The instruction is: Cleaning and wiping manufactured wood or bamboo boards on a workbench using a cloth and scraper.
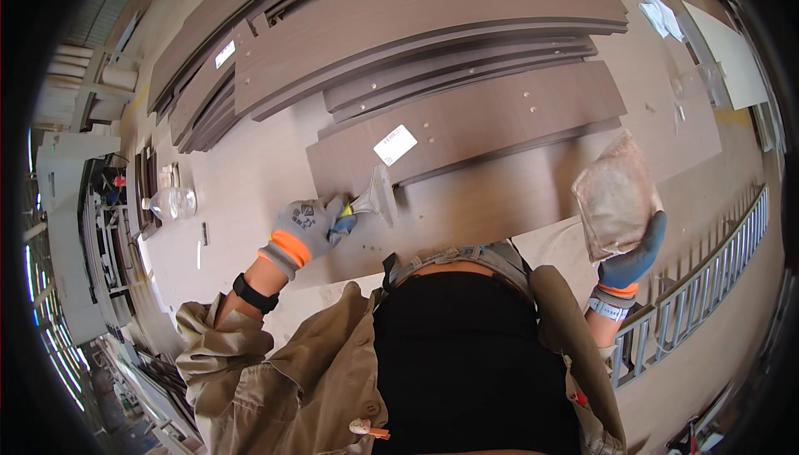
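The left hand (pixel 306 226) grips a scraper (pixel 376 199), fingers wrapped round its handle, blade flat against the near panel (pixel 466 135) on the tabletop (pixel 241 180). The right hand (pixel 634 257) pinches a cloth (pixel 616 197), fingers closed on its lower edge, held clear beyond the panel's end.

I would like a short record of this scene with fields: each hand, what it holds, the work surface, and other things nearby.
left hand: gloved, grips a putty knife, blade on a dark wood panel
right hand: gloved, holds a clear bag of small parts
surface: workbench with stacked dark panels
nearby: plastic bottle, white label
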Motion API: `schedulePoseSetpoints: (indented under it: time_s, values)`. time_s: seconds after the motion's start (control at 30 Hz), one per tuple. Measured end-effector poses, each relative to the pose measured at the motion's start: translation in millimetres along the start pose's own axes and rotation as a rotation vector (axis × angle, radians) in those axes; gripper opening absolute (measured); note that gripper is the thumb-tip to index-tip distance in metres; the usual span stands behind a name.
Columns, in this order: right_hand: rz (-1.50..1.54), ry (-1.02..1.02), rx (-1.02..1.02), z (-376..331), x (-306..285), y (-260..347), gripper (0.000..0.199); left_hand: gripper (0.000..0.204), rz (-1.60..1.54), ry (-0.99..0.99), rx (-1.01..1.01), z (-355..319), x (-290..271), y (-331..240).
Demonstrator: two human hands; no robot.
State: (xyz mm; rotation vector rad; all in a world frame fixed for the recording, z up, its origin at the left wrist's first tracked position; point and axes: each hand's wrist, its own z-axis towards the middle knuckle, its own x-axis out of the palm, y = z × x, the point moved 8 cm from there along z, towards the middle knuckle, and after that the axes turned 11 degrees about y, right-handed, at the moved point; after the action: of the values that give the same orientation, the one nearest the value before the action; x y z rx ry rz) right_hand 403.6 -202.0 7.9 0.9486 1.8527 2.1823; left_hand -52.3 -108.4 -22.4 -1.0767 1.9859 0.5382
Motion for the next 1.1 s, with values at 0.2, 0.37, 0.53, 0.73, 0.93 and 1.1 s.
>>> schedulePoseSetpoints:
  time_s: [0.2, 0.37, 0.53, 0.73, 0.93, 1.1]
  values:
    - [0.061, -0.073, 0.072, -4, -16, -5, 0.052, 0.05, -0.031, -0.007, 0.029, -3, -3, -1]
    - [-0.122, -0.077, 0.015, -6, -13, 0, 0.045, 0.047, 0.0, 0.006, 0.035, 2, -12, -8]
    - [-0.119, -0.034, -0.013, -1, -12, -3, 0.047, 0.047, -0.006, 0.007, 0.052, 7, -12, -10]
    - [-0.017, -0.013, 0.034, -2, -6, -1, 0.051, 0.049, -0.021, 0.064, 0.021, 18, -18, -23]
    - [-0.087, -0.051, 0.008, -7, -33, 2, 0.048, 0.035, -0.016, 0.055, 0.023, 22, -33, -33]
    - [-0.011, -0.098, 0.025, -9, -23, 3, 0.044, 0.035, -0.033, 0.025, 0.039, 45, -40, -51]
